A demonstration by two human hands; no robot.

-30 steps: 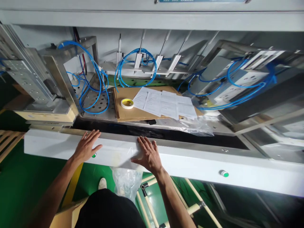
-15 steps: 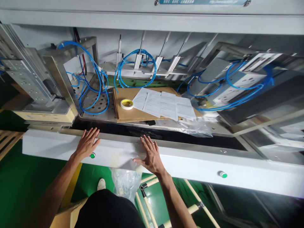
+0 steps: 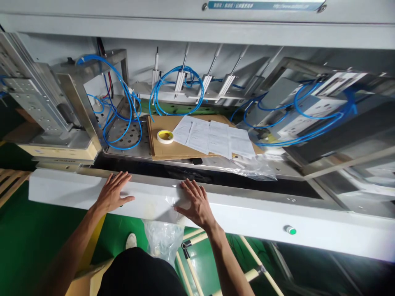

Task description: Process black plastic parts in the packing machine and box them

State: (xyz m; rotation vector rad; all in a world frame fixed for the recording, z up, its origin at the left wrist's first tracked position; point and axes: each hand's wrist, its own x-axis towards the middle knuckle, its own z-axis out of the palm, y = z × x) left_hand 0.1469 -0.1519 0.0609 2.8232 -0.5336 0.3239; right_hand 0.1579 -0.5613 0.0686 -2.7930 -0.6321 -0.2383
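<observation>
My left hand (image 3: 112, 192) lies flat with fingers spread on the white front ledge (image 3: 253, 211) of a machine, over a green button that is almost wholly covered. To its right, my right hand (image 3: 196, 204) rests open on the same ledge, thumb stretched out to the left. Under and beside the right hand is clear plastic film; a clear plastic bag (image 3: 164, 240) hangs below the ledge. Neither hand holds anything. Beyond the hands, a roll of tape (image 3: 165, 137) and printed sheets (image 3: 212, 135) lie on flat brown cardboard (image 3: 159, 150).
A dark slot (image 3: 148, 167) runs behind the ledge. Coiled blue air hoses (image 3: 179, 113), pneumatic cylinders (image 3: 226, 84) and metal frames stand inside the machine. A second green button (image 3: 291, 230) is on the right. Cream pipe framing (image 3: 194, 271) stands below, and a cardboard box (image 3: 88, 279) lower left.
My left hand has shifted slightly down, its thumb now stretched right across the green button. My right hand stays nearly in place. The view has tilted very slightly.
</observation>
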